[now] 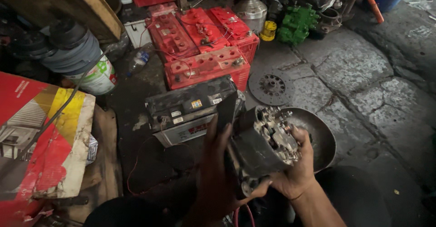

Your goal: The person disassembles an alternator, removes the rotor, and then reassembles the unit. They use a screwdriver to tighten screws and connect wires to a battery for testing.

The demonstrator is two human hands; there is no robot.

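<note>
A cracked stone floor [363, 81], dark with oil and dust, runs through a cluttered workshop, and everything here can be placed from the grey car battery [190, 111] lying near the middle of it. Behind that battery stands a cluster of red batteries [202, 45], with thin wires trailing over them. To its right lie a round clutch plate [271, 88] and, nearer the person, a shallow metal bowl [320, 134]. To its left leans a torn red and yellow cardboard box [43, 140], with a white bucket [97, 75] behind that. Far behind it, beyond the red batteries, sit a green engine part [297, 23] and a steel pot [250, 8].

Just in front of the grey battery, the person holds an alternator [263, 145] up off the floor, its open end with the metal contacts turned toward the camera. The left hand [218, 172] is wrapped around its dark left side, fingers closed against the casing. The right hand [295, 172] cups it from below and from the right, fingers curled over the rim and clamped on it.

The part looks heavy and greasy, so it could slip from the hands and land on the bowl or the stone. The contacts look exposed; a careless finger or a knock might bend them. The loose red wire [136, 172] on the floor in front of the battery could snag a hand.
</note>
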